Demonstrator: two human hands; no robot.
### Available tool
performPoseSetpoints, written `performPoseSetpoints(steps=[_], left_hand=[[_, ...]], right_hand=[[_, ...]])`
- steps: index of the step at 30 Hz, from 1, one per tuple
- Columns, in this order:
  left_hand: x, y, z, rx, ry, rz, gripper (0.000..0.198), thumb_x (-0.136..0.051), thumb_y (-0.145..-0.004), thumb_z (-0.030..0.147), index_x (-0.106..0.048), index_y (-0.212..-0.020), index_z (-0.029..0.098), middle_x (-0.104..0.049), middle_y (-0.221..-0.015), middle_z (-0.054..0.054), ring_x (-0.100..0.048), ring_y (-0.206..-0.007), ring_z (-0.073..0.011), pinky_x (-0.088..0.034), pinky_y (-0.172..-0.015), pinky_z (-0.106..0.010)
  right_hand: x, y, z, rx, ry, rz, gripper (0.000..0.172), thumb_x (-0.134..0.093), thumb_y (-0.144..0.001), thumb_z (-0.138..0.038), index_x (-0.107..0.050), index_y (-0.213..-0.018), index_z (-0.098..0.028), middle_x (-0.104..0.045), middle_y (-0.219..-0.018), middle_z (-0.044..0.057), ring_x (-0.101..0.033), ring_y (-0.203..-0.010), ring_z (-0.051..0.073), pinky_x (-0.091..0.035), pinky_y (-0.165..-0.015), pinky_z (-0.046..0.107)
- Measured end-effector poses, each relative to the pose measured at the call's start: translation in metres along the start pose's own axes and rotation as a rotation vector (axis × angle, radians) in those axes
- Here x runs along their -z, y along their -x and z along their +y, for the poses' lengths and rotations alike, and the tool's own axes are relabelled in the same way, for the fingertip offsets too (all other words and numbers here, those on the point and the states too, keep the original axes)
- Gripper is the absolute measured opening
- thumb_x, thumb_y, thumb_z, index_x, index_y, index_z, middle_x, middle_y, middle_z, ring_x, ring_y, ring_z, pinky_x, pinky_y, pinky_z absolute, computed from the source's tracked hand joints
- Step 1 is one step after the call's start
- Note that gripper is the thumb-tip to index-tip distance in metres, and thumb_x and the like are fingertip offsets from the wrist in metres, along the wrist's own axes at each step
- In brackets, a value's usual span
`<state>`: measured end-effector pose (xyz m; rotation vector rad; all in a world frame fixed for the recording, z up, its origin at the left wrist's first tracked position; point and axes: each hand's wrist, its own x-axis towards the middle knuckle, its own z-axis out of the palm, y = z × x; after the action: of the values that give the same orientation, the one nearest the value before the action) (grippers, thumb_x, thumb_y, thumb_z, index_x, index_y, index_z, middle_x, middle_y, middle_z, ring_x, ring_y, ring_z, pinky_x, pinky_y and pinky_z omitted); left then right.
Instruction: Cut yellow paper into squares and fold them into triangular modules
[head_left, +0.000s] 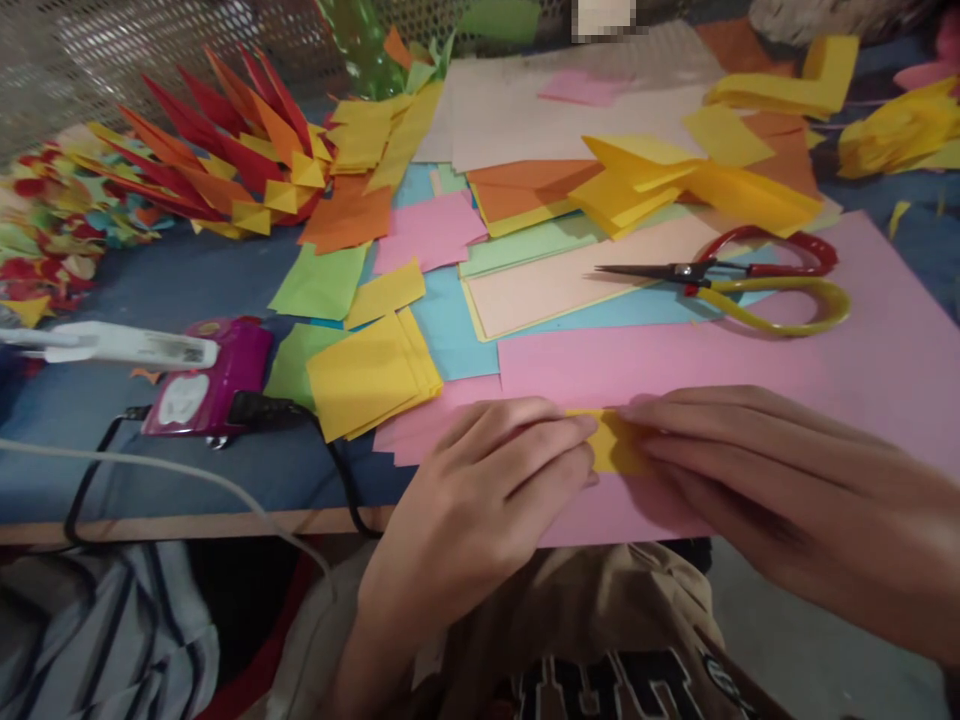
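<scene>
A small folded piece of yellow paper lies low over a large pink sheet near the table's front edge. My left hand grips its left end, with the fingers pressed together. At the other end, the closed fingers of my right hand hold the same paper and cover its right side. Beyond my hands, scissors with one red and one yellow handle rest across the sheets, their blades pointing left. A stack of yellow paper squares lies left of my left hand.
A spiky red, orange and yellow paper piece stands at the back left. Nearer is a purple power adapter with a white plug and cables running over the table edge. Folded yellow strips lie behind the scissors. A green bottle stands at the back.
</scene>
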<state>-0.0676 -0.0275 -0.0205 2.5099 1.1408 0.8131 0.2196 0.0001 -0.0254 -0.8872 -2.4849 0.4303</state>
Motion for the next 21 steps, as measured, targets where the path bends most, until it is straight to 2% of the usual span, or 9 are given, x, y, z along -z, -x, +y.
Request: performPoseSetpoints(steps=[6, 13, 17, 21], left_hand=[[0.001, -0.002, 0.001, 0.019, 0.028, -0.001, 0.018, -0.073, -0.108, 0.013, -0.073, -0.126, 0.018, -0.081, -0.136, -0.002, -0.069, -0.132, -0.0206, -0.058, -0.114, -0.04], [0.006, -0.005, 0.001, 0.081, 0.017, -0.004, 0.015, -0.068, -0.11, 0.013, -0.072, -0.12, 0.023, -0.083, -0.133, 0.002, -0.077, -0.118, -0.0168, -0.053, -0.104, -0.04], [0.01, -0.005, 0.002, 0.134, 0.037, -0.006, 0.032, -0.054, -0.109, -0.001, -0.069, -0.125, 0.022, -0.082, -0.138, 0.001, -0.077, -0.123, -0.0133, -0.049, -0.104, -0.037], [0.01, -0.006, 0.006, 0.188, -0.012, 0.045, 0.028, -0.058, -0.108, 0.0, -0.071, -0.121, 0.022, -0.084, -0.131, 0.004, -0.078, -0.115, -0.0103, -0.048, -0.101, -0.034]], right_hand=[[0.006, -0.011, -0.002, 0.036, 0.013, 0.083, 0.033, -0.07, -0.103, -0.014, -0.077, -0.132, -0.026, -0.082, -0.134, -0.001, -0.071, -0.128, 0.027, -0.063, -0.111, 0.05], [0.004, -0.007, -0.003, 0.005, 0.032, 0.091, 0.035, -0.074, -0.101, -0.015, -0.075, -0.135, -0.025, -0.081, -0.135, -0.001, -0.066, -0.13, 0.03, -0.061, -0.107, 0.052], [0.004, 0.0, -0.003, -0.064, 0.01, 0.102, 0.045, -0.074, -0.101, -0.018, -0.072, -0.143, -0.033, -0.079, -0.139, -0.002, -0.066, -0.133, 0.033, -0.061, -0.102, 0.056], [0.001, 0.004, -0.002, -0.111, 0.022, 0.155, 0.048, -0.077, -0.097, -0.018, -0.073, -0.142, -0.035, -0.081, -0.131, -0.001, -0.068, -0.125, 0.035, -0.058, -0.101, 0.056]])
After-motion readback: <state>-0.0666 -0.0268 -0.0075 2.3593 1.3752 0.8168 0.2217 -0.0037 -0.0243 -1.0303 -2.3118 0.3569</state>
